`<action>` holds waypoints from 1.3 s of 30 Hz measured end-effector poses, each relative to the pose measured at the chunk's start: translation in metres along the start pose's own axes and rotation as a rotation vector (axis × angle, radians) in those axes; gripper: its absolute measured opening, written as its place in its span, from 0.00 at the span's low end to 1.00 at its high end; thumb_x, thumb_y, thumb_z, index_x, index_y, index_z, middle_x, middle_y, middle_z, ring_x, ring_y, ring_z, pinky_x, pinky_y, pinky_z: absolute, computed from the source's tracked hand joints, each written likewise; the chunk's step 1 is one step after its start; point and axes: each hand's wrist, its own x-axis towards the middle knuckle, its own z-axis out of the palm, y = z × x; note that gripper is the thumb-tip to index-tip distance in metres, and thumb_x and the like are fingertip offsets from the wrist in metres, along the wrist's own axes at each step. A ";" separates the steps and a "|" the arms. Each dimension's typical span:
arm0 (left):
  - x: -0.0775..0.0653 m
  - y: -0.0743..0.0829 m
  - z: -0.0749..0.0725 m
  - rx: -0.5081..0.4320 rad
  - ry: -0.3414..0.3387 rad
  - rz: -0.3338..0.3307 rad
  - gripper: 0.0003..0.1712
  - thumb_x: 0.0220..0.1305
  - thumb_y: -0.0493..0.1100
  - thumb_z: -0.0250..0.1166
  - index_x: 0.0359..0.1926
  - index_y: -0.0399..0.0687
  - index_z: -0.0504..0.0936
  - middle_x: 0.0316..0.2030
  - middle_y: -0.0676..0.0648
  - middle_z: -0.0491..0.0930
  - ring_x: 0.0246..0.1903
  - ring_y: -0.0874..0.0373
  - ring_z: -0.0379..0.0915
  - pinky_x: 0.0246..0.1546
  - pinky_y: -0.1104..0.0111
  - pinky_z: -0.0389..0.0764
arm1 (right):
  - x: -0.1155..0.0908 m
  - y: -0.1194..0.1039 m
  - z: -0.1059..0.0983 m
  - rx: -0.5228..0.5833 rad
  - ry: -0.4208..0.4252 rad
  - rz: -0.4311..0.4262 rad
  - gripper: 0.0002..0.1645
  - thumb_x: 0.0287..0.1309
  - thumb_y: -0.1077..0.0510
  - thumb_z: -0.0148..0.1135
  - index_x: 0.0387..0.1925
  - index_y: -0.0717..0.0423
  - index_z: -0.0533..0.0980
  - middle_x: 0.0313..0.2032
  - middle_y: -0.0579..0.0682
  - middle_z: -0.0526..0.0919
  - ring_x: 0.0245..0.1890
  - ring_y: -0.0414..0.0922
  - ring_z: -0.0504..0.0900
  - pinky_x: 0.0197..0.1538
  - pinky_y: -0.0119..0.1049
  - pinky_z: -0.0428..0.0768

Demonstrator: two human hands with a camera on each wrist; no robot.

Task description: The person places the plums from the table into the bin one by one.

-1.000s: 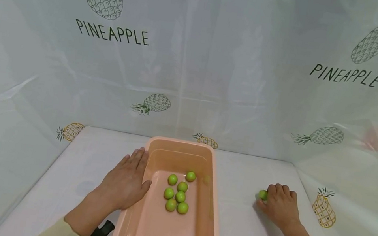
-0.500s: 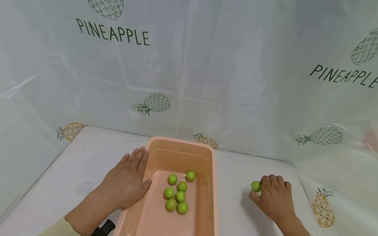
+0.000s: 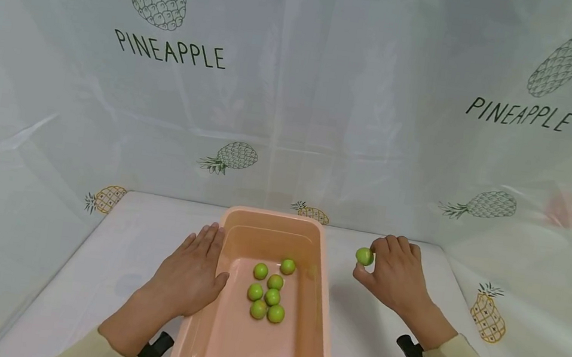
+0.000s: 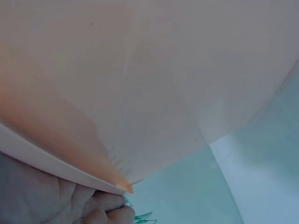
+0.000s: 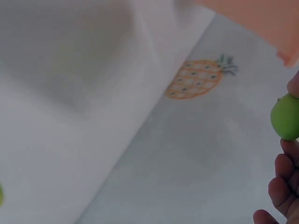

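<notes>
A small green round fruit (image 3: 364, 256), like a lime, is pinched between the thumb and fingers of my right hand (image 3: 395, 277), raised over the table to the right of the basin. The right wrist view shows the same green fruit (image 5: 286, 117) at its right edge, held at the fingertips (image 5: 280, 191). My left hand (image 3: 192, 275) rests with straight fingers along the left rim of a peach plastic basin (image 3: 325, 328). Several more green fruits (image 3: 273, 297) lie clustered on the basin floor. In the left wrist view the left palm (image 4: 32, 196) lies against the basin's rim (image 4: 56, 163).
The white table (image 3: 148, 233) carries the basin near its middle. A pineapple-printed plastic sheet (image 3: 369, 123) hangs behind and at both sides. A sliver of something green (image 5: 1, 195) shows at the left edge of the right wrist view.
My right hand has lifted the green fruit off the table and carried it left and away from me, nearer the basin. The left hand and the fruits in the basin have stayed put.
</notes>
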 end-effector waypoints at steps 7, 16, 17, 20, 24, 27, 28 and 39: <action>0.000 0.001 0.000 0.003 -0.008 -0.002 0.47 0.77 0.53 0.60 0.80 0.26 0.54 0.80 0.27 0.54 0.80 0.33 0.51 0.78 0.42 0.59 | 0.035 -0.035 -0.015 0.060 -0.026 0.017 0.18 0.47 0.49 0.64 0.32 0.59 0.74 0.28 0.52 0.74 0.34 0.55 0.73 0.41 0.53 0.71; -0.001 0.001 -0.001 0.009 0.004 0.008 0.46 0.76 0.52 0.61 0.79 0.25 0.55 0.79 0.27 0.55 0.80 0.33 0.53 0.78 0.42 0.61 | 0.062 -0.082 -0.016 0.130 -0.093 -0.008 0.18 0.48 0.46 0.65 0.35 0.56 0.76 0.31 0.49 0.75 0.35 0.51 0.71 0.44 0.50 0.70; -0.001 0.001 -0.001 0.010 0.005 0.010 0.46 0.76 0.52 0.61 0.79 0.25 0.55 0.79 0.27 0.56 0.80 0.33 0.53 0.77 0.41 0.61 | 0.064 -0.087 -0.014 0.131 -0.102 -0.014 0.18 0.49 0.46 0.65 0.34 0.55 0.76 0.31 0.49 0.75 0.35 0.51 0.71 0.44 0.49 0.70; -0.001 0.001 0.000 0.013 0.009 0.013 0.46 0.76 0.52 0.61 0.79 0.25 0.55 0.79 0.26 0.56 0.80 0.33 0.53 0.77 0.41 0.62 | 0.070 -0.098 -0.007 0.126 -0.119 -0.035 0.18 0.49 0.45 0.68 0.33 0.54 0.75 0.31 0.48 0.75 0.35 0.50 0.70 0.44 0.48 0.71; -0.001 0.001 0.000 0.012 0.008 0.010 0.46 0.76 0.52 0.61 0.79 0.24 0.55 0.79 0.26 0.56 0.80 0.33 0.53 0.77 0.42 0.62 | 0.077 -0.107 0.005 0.116 -0.135 -0.055 0.18 0.50 0.45 0.68 0.33 0.53 0.75 0.31 0.48 0.75 0.35 0.50 0.71 0.44 0.47 0.71; -0.001 0.001 0.000 0.007 0.006 0.006 0.47 0.76 0.52 0.61 0.79 0.24 0.55 0.79 0.26 0.56 0.80 0.33 0.53 0.77 0.42 0.62 | 0.080 -0.111 0.015 0.109 -0.155 -0.053 0.18 0.51 0.44 0.67 0.33 0.53 0.75 0.32 0.48 0.76 0.36 0.50 0.73 0.43 0.47 0.71; -0.001 0.001 0.000 0.004 0.005 0.005 0.47 0.76 0.52 0.61 0.79 0.24 0.55 0.79 0.26 0.56 0.80 0.33 0.53 0.77 0.42 0.62 | 0.081 -0.112 0.018 0.109 -0.163 -0.051 0.18 0.52 0.44 0.67 0.33 0.53 0.75 0.32 0.48 0.77 0.37 0.50 0.73 0.44 0.47 0.71; 0.000 -0.001 0.001 0.005 0.001 0.003 0.47 0.76 0.53 0.60 0.79 0.24 0.54 0.79 0.27 0.55 0.80 0.34 0.52 0.78 0.42 0.61 | 0.081 -0.113 0.037 0.084 -0.208 -0.063 0.21 0.55 0.41 0.66 0.36 0.55 0.76 0.32 0.49 0.75 0.36 0.50 0.70 0.43 0.46 0.71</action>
